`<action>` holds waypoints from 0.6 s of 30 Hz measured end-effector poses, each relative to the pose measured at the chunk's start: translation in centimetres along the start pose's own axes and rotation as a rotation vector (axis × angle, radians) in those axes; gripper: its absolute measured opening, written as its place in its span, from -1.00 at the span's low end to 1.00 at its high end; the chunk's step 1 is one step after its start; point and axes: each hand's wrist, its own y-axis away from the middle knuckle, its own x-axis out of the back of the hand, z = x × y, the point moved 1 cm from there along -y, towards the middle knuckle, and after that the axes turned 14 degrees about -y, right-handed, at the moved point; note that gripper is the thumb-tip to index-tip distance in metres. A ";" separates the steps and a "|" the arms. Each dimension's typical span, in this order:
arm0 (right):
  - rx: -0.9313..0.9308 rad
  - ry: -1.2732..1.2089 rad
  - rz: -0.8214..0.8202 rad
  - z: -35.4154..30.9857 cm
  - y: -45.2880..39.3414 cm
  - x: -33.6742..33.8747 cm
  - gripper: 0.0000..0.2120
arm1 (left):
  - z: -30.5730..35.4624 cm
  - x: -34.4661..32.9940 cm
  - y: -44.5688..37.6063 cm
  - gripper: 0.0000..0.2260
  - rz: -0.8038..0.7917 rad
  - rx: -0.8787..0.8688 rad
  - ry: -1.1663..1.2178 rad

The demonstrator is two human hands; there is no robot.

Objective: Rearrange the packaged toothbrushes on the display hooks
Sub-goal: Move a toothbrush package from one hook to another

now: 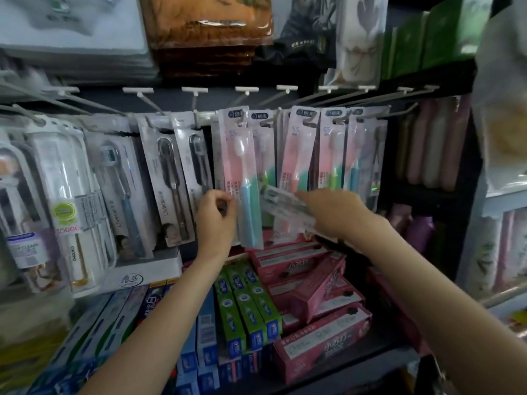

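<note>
Toothbrush packs (238, 178): glossy clear plastic blisters w/ printed card backs, catching glare. Above them, hooks (148, 102): thin metal rod, matt white plastic tag ends. Below the packs, toothpaste boxes (248, 306): smooth printed cardboard, slight sheen. Far above the hooks, folded towels (211, 32): soft brown cloth in shiny clear film. Right hand (333, 212) holds a crinkly clear plastic pack (285, 208).

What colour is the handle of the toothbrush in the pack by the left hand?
Light blue handle, pink above, in the front hanging toothbrush pack beside the left hand; head view.
</note>
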 end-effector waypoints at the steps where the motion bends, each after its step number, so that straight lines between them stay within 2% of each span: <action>1: -0.019 -0.054 0.000 0.5 0.5 -0.1 -0.49 | 0.0 0.1 0.0 -0.94 0.002 -0.023 -0.012; 3: -0.060 -0.167 0.049 1.3 1.6 0.8 -0.50 | 0.0 0.3 0.2 -0.93 0.010 -0.053 -0.024; 7: -0.130 -0.312 0.352 3.0 3.3 3.8 -0.65 | -0.4 0.5 0.7 -0.93 0.031 -0.089 -0.064; 10: -0.030 -0.487 0.499 2.3 4.7 5.4 -0.70 | -0.8 1.1 1.4 -0.89 0.077 -0.102 -0.096; 13: 0.123 -0.492 0.450 -0.1 4.5 5.6 -0.72 | -1.4 2.6 1.7 -0.83 0.123 -0.054 -0.112; 16: 0.196 -0.406 0.401 -3.1 2.2 4.6 -0.70 | -2.5 4.5 1.4 -0.84 0.144 -0.002 -0.134; 18: 0.219 -0.433 0.375 -5.1 0.3 3.6 -0.69 | -2.9 5.7 1.3 -0.83 0.147 0.004 -0.163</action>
